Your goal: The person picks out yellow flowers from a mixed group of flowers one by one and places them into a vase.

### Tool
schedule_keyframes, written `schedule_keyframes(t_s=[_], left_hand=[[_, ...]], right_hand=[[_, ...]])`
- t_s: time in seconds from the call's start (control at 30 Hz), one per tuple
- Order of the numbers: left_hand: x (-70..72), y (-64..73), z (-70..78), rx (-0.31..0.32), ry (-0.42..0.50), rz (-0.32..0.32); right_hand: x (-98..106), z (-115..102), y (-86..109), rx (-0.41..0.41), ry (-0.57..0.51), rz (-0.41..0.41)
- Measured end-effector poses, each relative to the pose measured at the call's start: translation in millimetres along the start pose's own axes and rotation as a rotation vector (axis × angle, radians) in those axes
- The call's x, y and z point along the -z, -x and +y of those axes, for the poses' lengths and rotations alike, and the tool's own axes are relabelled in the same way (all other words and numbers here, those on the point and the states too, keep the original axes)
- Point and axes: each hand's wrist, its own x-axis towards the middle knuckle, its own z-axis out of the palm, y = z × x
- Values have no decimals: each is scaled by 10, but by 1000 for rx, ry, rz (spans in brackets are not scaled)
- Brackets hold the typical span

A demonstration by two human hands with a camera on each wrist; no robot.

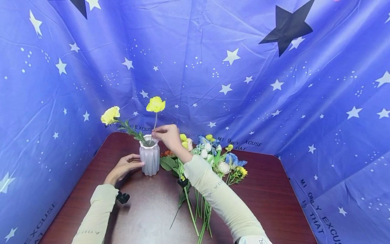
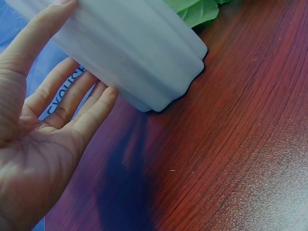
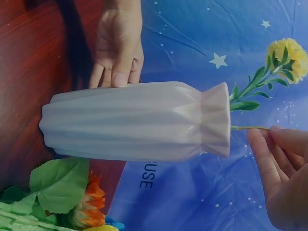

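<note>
A pale, ridged vase (image 1: pixel 150 159) stands upright on the table, and a yellow carnation-like flower (image 1: pixel 110 115) leans out of it to the left. My left hand (image 1: pixel 125 166) rests its thumb and fingertips against the vase's left side, fingers fairly straight. In the left wrist view the palm of that hand (image 2: pixel 43 154) is off the vase wall. Above the rim my right hand (image 1: pixel 169 137) pinches the thin stem of a yellow poppy (image 1: pixel 156 104) between thumb and fingers. The right wrist view shows this stem (image 3: pixel 252 127) reaching into the vase mouth; its lower end is hidden inside.
Right of the vase lies a pile of artificial flowers (image 1: pixel 223 167), white, blue, orange and yellow, their green stems (image 1: pixel 198 210) pointing toward the table's front. My right forearm passes over it. Blue star-patterned cloth (image 1: pixel 195 61) hangs around the dark red wooden table (image 1: pixel 274 203).
</note>
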Motion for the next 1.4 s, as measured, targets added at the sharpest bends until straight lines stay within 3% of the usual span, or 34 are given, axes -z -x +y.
schedule_keyframes(t_s=[0.47,0.83,1.4], left_hand=[[2,-2,-5,-1,-26,4],[0,-2,6,2,-30,4],[3,4,7,-3,-36,1]], right_hand=[[-99,22,3,8,193,36],[-135,45,25,-10,126,17],[-152,40,28,22,214,24]])
